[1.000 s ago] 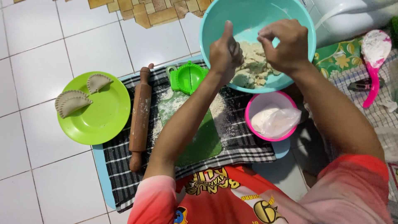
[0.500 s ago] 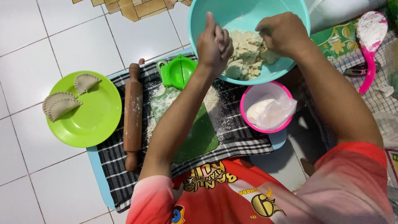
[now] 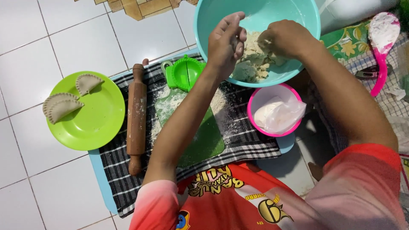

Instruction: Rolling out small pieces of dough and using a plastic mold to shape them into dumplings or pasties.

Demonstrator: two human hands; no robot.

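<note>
Teal bowl (image 3: pixel 204 38), lime-green plate (image 3: pixel 102 123), pink bowl (image 3: pixel 252 100), black-and-white checked cloth (image 3: pixel 119 170), brown rolling pin (image 3: pixel 136 115).

Support surface: white tiled floor (image 3: pixel 38 47), grey grout lines. Lying directly on it — a light blue mat (image 3: pixel 97 174), its edge showing at left and lower right under a black-and-white checked cloth (image 3: pixel 117 170); a lime green plate (image 3: pixel 96 123), partly overlapping the mat's left edge; a patterned green cloth (image 3: pixel 347 44) at upper right, beside a second checked cloth (image 3: pixel 394 106). A patch of tan mosaic tiling (image 3: pixel 140 6) interrupts the white tiles at the top edge.
</note>
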